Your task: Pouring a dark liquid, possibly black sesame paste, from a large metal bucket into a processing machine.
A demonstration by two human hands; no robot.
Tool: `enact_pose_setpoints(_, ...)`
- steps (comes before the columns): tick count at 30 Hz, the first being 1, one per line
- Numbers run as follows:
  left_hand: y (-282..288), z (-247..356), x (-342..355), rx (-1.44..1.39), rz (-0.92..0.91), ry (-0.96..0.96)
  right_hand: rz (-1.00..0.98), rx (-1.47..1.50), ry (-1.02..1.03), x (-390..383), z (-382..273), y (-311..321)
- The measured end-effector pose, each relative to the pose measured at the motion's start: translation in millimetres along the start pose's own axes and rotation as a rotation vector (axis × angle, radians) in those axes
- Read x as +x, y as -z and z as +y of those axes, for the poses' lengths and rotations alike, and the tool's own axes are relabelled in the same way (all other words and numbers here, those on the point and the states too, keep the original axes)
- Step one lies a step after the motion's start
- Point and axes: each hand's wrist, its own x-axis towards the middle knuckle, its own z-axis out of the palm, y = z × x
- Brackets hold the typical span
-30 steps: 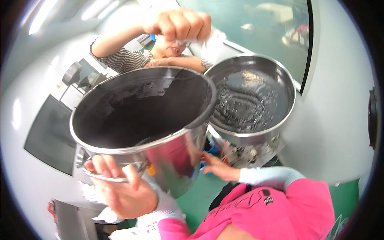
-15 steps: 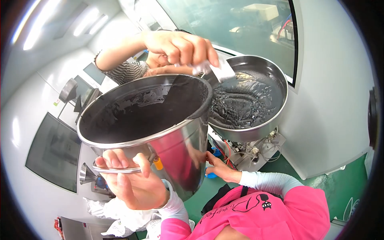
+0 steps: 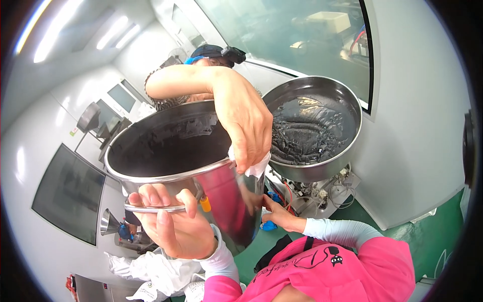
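Note:
A large shiny metal bucket (image 3: pixel 226 211) is tilted toward the right in front of me, its inner wall coated with black paste. My left hand (image 3: pixel 183 234) has its fingers curled around the bucket's side handle (image 3: pixel 168 208). Low on the bucket's right side, my right hand (image 3: pixel 284 216) presses against the wall, some fingertips hidden. Across the bucket, a co-worker's hand (image 3: pixel 246 121) holds a white wipe (image 3: pixel 259 166) to the near right part of the rim. Beside the bucket stands a round metal pan (image 3: pixel 317 172) containing glossy black paste (image 3: pixel 307 133).
Under the pan is equipment with fittings and hoses (image 3: pixel 324 194). A co-worker in a dark cap (image 3: pixel 206 51) stands beyond the bucket. White bags (image 3: pixel 156 272) lie at lower left, near a metal funnel (image 3: pixel 108 221). A large window (image 3: pixel 282 30) is behind.
The co-worker's hand has moved the wipe from over the gap by the pan down to the bucket's near right rim. The bucket sits slightly lower and further right in view, my hands keeping their hold.

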Motion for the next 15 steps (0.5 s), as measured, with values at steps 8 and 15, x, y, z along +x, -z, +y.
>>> enact_pose_setpoints(8,2.9,1.3,0.6,-0.008,-0.004,0.010,0.005,0.016,-0.026,1.5,-1.7,-1.0)
enact_pose_setpoints(15,4.6,2.0,0.2,-0.028,-0.025,0.019,0.006,0.048,-0.060,1.3,-1.1,-1.1)
